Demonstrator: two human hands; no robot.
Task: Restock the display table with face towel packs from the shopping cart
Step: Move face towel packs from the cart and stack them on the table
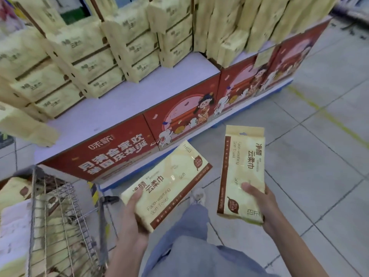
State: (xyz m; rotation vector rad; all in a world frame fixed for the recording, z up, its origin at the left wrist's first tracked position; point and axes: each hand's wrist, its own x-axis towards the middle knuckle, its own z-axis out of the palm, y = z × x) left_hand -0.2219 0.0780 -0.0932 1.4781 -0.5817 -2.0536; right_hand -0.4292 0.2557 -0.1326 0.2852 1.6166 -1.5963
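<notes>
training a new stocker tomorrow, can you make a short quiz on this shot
1. True or false: the left hand holds nothing.
2. Where does the shopping cart stand? A) at the person's left B) at the person's right C) behind the person
3. Fill in: the right hand grips one face towel ____.
Key: 1 false, it grips the left pack. 2 A. 3 pack, namely the right pack.

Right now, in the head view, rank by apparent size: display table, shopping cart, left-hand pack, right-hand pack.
1. display table: largest.
2. shopping cart, though partly cut off by the frame.
3. Tie: left-hand pack and right-hand pack look alike.
</notes>
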